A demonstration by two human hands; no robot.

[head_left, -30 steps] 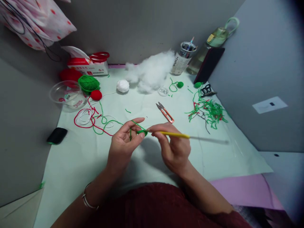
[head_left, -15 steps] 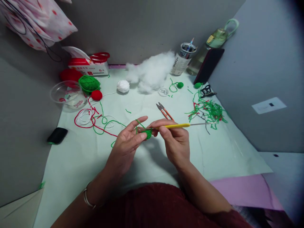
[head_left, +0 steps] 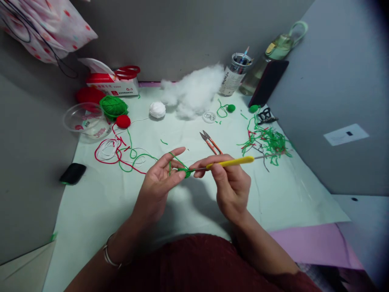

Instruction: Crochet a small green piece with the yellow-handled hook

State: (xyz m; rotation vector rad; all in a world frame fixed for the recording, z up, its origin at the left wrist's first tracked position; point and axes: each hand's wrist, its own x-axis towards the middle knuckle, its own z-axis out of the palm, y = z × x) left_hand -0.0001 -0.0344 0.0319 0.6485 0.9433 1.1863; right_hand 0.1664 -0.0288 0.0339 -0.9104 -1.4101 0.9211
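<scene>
A small green crochet piece (head_left: 187,173) is pinched between the thumb and fingers of my left hand (head_left: 159,178). Green yarn (head_left: 180,161) runs over the raised index finger of that hand down to the piece. My right hand (head_left: 232,186) grips a crochet hook (head_left: 232,162) by its yellow handle, like a pen. The hook's thin metal shaft points left and its tip meets the green piece; the exact stitch is too small to make out. Just beyond my right hand lie orange-handled thread snips (head_left: 211,142).
Yarn balls in green (head_left: 114,107) and white (head_left: 157,110), a plastic tub (head_left: 82,117) and loose strands lie left. White stuffing (head_left: 194,91) sits at the back. On the right are a pen cup (head_left: 234,75), a bottle (head_left: 278,48), a phone (head_left: 269,83) and yarn scraps (head_left: 270,142).
My right hand and the hook have shifted right, showing more of the metal shaft near the piece. My left hand has moved slightly left with the crochet piece.
</scene>
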